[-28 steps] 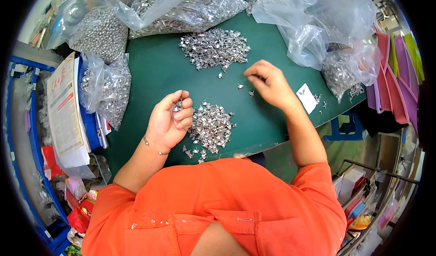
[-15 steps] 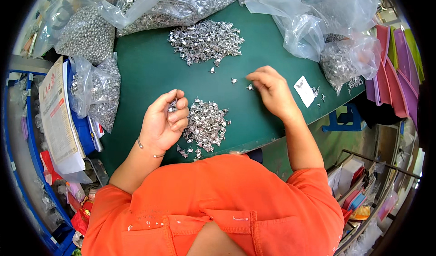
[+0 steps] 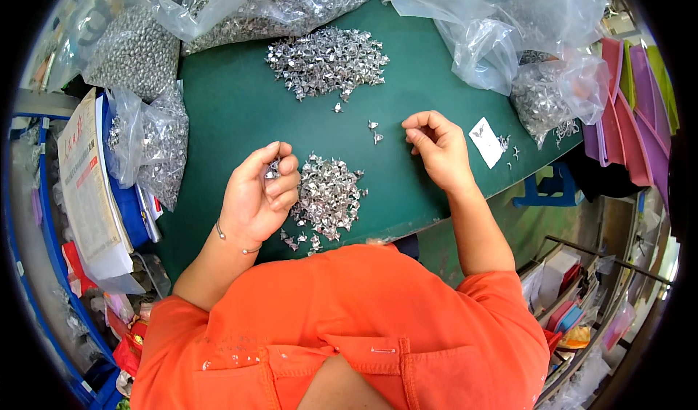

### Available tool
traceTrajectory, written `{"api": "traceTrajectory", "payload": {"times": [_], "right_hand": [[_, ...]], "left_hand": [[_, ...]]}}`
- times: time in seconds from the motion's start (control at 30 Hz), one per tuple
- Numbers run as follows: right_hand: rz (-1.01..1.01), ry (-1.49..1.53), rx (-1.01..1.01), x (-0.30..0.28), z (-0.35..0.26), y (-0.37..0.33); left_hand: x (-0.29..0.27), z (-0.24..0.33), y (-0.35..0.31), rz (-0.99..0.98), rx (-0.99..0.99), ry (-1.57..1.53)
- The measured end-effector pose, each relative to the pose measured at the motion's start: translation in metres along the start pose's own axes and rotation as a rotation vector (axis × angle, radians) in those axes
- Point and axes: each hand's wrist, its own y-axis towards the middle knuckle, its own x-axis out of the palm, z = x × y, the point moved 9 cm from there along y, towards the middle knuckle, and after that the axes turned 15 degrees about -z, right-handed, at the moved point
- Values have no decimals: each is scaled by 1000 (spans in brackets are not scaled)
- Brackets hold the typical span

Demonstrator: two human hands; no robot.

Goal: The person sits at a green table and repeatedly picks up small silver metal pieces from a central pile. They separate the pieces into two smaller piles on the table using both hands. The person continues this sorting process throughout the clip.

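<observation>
My left hand is curled palm-up beside the near pile of small silvery metal pieces, holding a few of the same shiny pieces between thumb and fingers. To the right, my right hand hovers over the green tabletop with its fingers bent in and thumb close to the index finger; whether anything is pinched there is hidden. Just left of it lie two loose metal pieces, one above the other. A single piece rests below the far pile of pieces.
Clear plastic bags of metal parts crowd the far and left sides. Another bag stands at right near a white card with small parts. Colored folders hang beyond. A blue stool stands below the table edge.
One loose metal piece, earlier by my right fingertips, now lies farther left, close to another piece. My right hand has drawn slightly right. My left hand stays curled in place.
</observation>
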Motion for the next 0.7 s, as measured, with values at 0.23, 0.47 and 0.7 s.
{"api": "traceTrajectory", "payload": {"times": [0.23,0.47,0.7], "right_hand": [[-39,-643,-337,44,-44,3],[-217,478,21,41,0,8],[-269,-374,-283,50,-44,8]], "left_hand": [[4,-2,1,-13,-3,-9],[-4,2,-2,-17,15,-14],[-1,2,-1,-13,20,-28]]}}
